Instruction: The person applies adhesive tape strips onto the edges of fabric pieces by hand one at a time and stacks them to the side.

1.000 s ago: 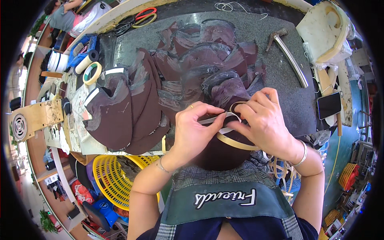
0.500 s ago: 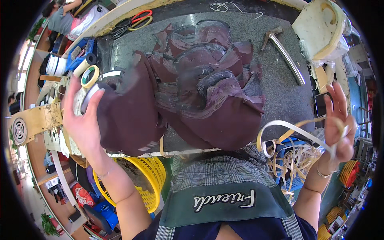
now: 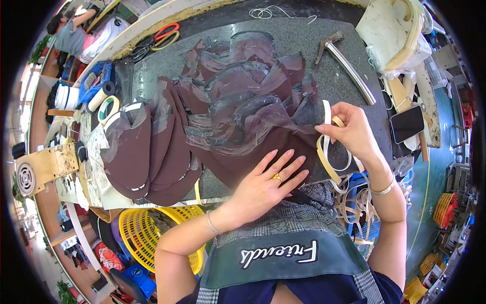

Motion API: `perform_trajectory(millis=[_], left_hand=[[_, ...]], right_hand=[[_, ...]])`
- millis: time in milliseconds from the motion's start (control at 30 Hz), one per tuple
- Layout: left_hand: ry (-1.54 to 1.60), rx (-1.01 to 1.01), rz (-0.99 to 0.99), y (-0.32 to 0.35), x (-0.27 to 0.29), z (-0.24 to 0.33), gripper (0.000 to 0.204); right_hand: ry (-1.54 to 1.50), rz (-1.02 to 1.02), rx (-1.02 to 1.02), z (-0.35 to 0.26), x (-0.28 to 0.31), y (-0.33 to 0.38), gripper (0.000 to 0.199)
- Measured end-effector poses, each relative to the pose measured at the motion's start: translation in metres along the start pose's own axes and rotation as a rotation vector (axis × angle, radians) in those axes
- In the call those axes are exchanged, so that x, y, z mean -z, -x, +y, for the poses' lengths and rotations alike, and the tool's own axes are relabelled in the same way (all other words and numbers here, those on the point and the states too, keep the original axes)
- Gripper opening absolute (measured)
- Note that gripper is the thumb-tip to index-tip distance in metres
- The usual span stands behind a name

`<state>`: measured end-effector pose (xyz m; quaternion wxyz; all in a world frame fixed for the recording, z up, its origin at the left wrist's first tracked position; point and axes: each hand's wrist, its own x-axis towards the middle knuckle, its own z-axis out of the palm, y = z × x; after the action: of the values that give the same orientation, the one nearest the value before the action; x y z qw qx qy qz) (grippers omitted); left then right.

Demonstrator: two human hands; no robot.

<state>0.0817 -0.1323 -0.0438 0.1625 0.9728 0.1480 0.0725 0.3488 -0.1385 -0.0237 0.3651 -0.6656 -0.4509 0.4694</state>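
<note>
The left hand (image 3: 266,182) is lying flat, fingers spread and released, on a maroon cut piece (image 3: 273,147) at the near edge of the grey surface (image 3: 304,45). The right hand (image 3: 352,131) is pinching a pale strip (image 3: 326,119), its lower loop partly hidden beyond the edge.

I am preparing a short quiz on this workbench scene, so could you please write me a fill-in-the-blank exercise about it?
1. The left hand lies flat on a dark ____ fabric piece.
2. The right hand holds a pale ____ in its fingers.
3. The basket below the table edge is ____ in colour.
4. The tool lying at the far right of the dark table is a ____.

Missing words: brown; strip; yellow; hammer
</note>
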Motion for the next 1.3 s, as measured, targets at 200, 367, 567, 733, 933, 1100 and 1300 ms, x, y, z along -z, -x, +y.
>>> perform_trajectory(millis=[200,367,567,733,933,1100,1300], left_hand=[[0.059,-0.024,0.011,0.013,0.005,0.001,0.051],[0.062,-0.029,0.022,0.017,0.003,0.001,0.05],[0.064,-0.037,0.065,0.015,0.002,0.0,0.05],[0.089,-0.028,0.026,0.016,0.001,-0.001,0.052],[0.229,0.006,0.05,0.014,0.008,0.002,0.057],[0.329,0.094,0.511,0.009,0.031,-0.015,0.036],[0.148,0.505,0.64,-0.012,0.035,-0.042,0.028]], right_hand=[[0.035,0.17,0.136,-0.029,0.008,0.009,0.021],[0.431,-0.024,0.073,-0.016,0.0,0.002,0.038],[0.466,-0.115,0.093,-0.033,0.002,0.015,0.031],[0.449,-0.155,0.083,-0.067,0.019,0.027,0.024],[0.516,0.036,0.414,-0.042,-0.012,-0.02,0.023],[0.616,0.133,0.242,-0.047,0.0,-0.021,0.027],[0.36,-0.064,0.158,-0.065,-0.028,-0.014,0.028]])
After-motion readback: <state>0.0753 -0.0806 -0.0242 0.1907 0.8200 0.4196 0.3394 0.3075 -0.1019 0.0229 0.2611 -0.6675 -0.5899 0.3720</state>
